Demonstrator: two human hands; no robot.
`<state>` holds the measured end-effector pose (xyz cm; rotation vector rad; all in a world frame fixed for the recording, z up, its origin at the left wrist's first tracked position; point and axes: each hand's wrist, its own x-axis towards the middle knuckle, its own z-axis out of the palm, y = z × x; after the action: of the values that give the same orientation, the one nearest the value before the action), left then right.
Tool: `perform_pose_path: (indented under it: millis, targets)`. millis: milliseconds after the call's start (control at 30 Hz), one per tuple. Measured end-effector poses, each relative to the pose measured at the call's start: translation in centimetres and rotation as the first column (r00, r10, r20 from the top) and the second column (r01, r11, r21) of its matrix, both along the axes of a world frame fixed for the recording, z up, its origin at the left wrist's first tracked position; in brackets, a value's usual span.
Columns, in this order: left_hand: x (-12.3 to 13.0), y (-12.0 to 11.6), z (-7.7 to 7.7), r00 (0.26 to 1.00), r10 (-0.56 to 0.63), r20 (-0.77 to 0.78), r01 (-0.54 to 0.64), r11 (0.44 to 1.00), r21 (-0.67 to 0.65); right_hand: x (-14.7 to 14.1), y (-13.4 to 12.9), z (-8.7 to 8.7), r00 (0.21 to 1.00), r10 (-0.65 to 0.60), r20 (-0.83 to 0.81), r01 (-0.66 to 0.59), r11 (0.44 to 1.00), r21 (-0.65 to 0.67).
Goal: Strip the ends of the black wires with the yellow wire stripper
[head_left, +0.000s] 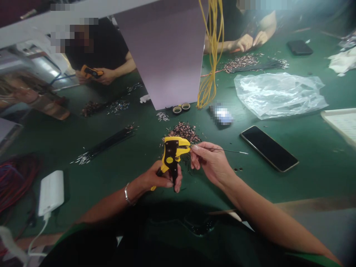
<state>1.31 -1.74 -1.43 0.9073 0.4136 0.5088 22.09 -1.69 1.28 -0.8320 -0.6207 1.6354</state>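
Observation:
My left hand (161,177) grips the handles of a yellow and black self-adjusting wire stripper (171,159), its jaws pointing up and right. My right hand (211,163) pinches a thin black wire (225,150) between finger and thumb. The wire's near end reaches the stripper's jaws, and the inside of the jaws is hidden. Just behind the tool lies a heap of short wire pieces with copper ends (184,132). A bundle of long black wires (107,142) lies on the green mat to the left.
A black phone (269,148) lies right of my hands, and a white power bank (51,193) with its cable lies left. Beyond stand a lilac partition (158,52), hanging yellow wires (211,52) and a clear plastic bag (278,94). Co-workers' hands (249,42) work across the table.

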Motion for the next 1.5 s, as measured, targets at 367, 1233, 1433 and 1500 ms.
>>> perform_pose_path:
  millis: [367,1233,1433,1500]
  targets:
    - [0.0,-0.4,0.0,0.998,0.068,-0.019,-0.068,0.998,0.006,0.2,0.2,0.2,1.0,0.024,-0.008,-0.024,0.999,-0.036]
    - [0.3,-0.1,0.7,0.959,0.275,-0.072,-0.274,0.961,0.025,1.2,1.2,-0.6,0.997,-0.069,0.03,0.07,0.997,-0.043]
    - [0.2,0.7,0.3,0.92,0.388,-0.06,-0.384,0.921,0.063,1.2,0.9,-0.4,0.984,-0.128,0.126,0.127,0.992,0.016]
    - [0.0,0.9,0.1,0.902,0.426,-0.068,-0.419,0.903,0.1,1.1,0.6,-0.4,0.972,-0.127,0.198,0.119,0.992,0.049]
